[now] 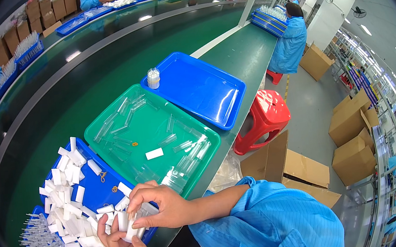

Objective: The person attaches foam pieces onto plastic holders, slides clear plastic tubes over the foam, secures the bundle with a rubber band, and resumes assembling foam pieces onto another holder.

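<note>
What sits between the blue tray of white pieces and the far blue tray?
Head view: the green tray of clear tubes, with one white piece, lies between them.

green bench (244, 55), green tray (110, 126), blue trays (206, 110)

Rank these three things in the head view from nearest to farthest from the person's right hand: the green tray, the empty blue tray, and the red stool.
Measured from the right hand:
1. Green tray, just above the hand, its near edge almost beside it.
2. Red stool, up and to the right, on the floor beside the bench.
3. Empty blue tray, beyond the green tray.
The stool and blue tray are nearly level.
</note>
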{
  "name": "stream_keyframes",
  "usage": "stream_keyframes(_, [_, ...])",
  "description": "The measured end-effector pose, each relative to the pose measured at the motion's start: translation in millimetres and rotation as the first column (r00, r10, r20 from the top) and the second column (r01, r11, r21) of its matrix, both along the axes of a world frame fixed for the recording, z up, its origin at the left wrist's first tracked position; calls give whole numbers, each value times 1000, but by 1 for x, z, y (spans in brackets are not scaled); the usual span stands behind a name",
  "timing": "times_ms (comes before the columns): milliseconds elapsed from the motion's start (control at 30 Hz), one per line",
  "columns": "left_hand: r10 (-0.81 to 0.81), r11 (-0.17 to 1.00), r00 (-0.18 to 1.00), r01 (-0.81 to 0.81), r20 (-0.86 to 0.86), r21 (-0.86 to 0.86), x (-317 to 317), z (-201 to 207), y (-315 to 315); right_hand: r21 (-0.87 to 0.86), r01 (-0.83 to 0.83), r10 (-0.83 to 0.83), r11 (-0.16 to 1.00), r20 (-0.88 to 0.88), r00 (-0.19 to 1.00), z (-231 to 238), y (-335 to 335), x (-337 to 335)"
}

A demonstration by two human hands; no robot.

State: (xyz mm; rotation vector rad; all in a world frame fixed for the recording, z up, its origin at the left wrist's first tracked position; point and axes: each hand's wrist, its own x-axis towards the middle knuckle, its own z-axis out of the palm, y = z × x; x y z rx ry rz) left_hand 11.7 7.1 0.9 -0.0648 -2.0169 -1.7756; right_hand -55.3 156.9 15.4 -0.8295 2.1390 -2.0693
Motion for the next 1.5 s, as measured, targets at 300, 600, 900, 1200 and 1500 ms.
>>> stream_keyframes(300, [-16, 1000, 1000, 16, 12, 2, 0, 4, 1, -5, -4, 4, 1000, 8, 1000, 3, 2, -2])
stream_keyframes(600, [-20, 999, 999, 18, 51, 44, 1, 7, 2, 2, 2, -2, 1000, 6, 1000, 1, 3, -3])
stream_keyframes(900, [-22, 1000, 998, 22, 60, 5, 0, 6, 1, 4, 2, -2, 1000, 18, 1000, 3, 5, -3])
stream_keyframes(1200, [-47, 999, 998, 46, 36, 24, -1, 6, 2, 7, 2, -2, 1000, 10, 1000, 1, 9, -5])
stream_keyframes(1500, [82, 979, 996, -84, 18, 184, 0, -1, -8, -405, 127, -70, 905, 152, 986, 15, 39, -37])
